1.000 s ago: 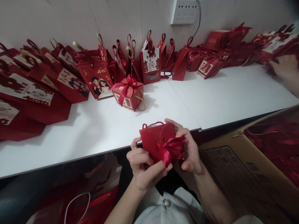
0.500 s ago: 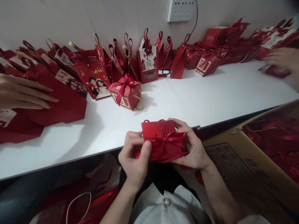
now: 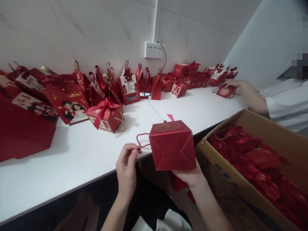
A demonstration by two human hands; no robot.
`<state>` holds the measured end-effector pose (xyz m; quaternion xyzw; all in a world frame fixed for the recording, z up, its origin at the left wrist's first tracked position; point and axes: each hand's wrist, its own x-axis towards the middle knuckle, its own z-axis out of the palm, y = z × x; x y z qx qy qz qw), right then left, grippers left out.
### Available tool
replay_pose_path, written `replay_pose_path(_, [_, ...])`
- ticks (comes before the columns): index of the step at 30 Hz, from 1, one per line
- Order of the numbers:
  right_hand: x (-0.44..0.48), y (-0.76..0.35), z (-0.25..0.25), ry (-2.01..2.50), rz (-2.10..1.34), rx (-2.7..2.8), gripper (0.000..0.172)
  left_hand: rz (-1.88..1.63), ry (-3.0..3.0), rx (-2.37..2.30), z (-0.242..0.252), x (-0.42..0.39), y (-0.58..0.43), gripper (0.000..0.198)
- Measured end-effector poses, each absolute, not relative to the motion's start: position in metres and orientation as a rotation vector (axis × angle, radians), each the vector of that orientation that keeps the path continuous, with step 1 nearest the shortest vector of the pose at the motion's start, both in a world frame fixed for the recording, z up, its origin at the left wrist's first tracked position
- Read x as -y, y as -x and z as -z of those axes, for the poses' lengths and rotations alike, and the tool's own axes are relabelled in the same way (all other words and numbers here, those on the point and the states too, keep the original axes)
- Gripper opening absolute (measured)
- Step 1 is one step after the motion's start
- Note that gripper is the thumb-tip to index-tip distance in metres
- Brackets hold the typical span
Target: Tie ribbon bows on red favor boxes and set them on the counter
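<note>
A red gift box (image 3: 172, 150) with a folded base facing me rests on my right hand (image 3: 190, 173), whose fingers are mostly hidden behind and under it. A red cord handle (image 3: 139, 138) loops out from the box's left side. The cord's lower end meets the fingertips of my left hand (image 3: 127, 160), which are pinched together. Back left on the white table (image 3: 91, 160) stands a red box with a ribbon bow (image 3: 107, 117). Red bags with a printed couple (image 3: 72, 107) stand behind it.
An open cardboard carton (image 3: 223, 163) full of red items is at the right. Beyond it, another person's hand (image 3: 237, 84) touches a small red box (image 3: 225, 92). Red gift boxes line the wall below a white socket strip (image 3: 154, 50).
The box in my hands has been turned, so its base faces me. My left hand has moved off its body to the cord. The view has shifted right, showing more of the carton.
</note>
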<state>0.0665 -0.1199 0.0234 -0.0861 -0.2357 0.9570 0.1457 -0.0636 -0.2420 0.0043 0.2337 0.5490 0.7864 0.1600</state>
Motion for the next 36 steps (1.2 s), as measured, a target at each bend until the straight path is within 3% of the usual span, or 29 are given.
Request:
replay_pose_path(6, [0.123, -0.076, -0.020, 0.244, -2.777, 0.575, 0.032, -2.198, -1.014, -1.451, -0.020, 0.232, 0.038, 0.010])
replay_pose_path(23, [0.139, -0.090, -0.023, 0.295, -2.699, 0.529, 0.039, -2.131, -0.929, -1.433, -0.019, 0.235, 0.026, 0.016])
replay_pose_path(36, [0.141, -0.086, -0.021, 0.271, -2.724, 0.575, 0.034, -2.178, -0.976, -1.518, -0.024, 0.240, 0.026, 0.017])
